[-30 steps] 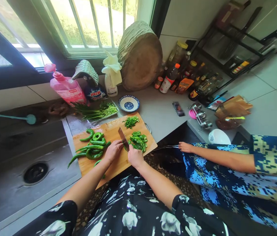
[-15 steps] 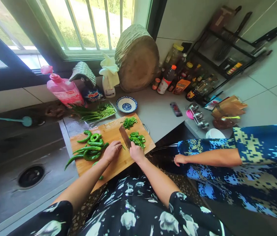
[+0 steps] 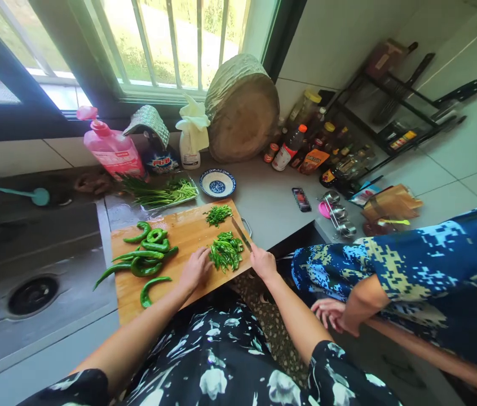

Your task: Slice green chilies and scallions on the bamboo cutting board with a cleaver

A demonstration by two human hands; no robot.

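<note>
A wooden cutting board [image 3: 188,231] lies on the counter beside the sink. My right hand [image 3: 263,262] grips a knife [image 3: 241,233], its blade held at the right side of a pile of cut green pepper pieces [image 3: 225,252]. My left hand [image 3: 196,269] rests on the board at the pile's left side, touching it. Several whole green peppers [image 3: 145,254] lie on the left half of the board, and one [image 3: 150,287] sits apart near the front edge. A small heap of chopped greens [image 3: 217,214] is at the board's far edge.
A sink [image 3: 31,282] is on the left. Behind the board stand a tray of green stalks [image 3: 162,193], a blue-patterned dish [image 3: 219,183], a pink soap bottle [image 3: 111,148] and a round wooden block [image 3: 242,110]. Sauce bottles [image 3: 293,148] crowd the corner. Another person's hand [image 3: 327,311] is at the right.
My right hand has carried the knife from the left of the cut pile to its right side. My left hand moved up against the pile. The other person's hand dropped lower.
</note>
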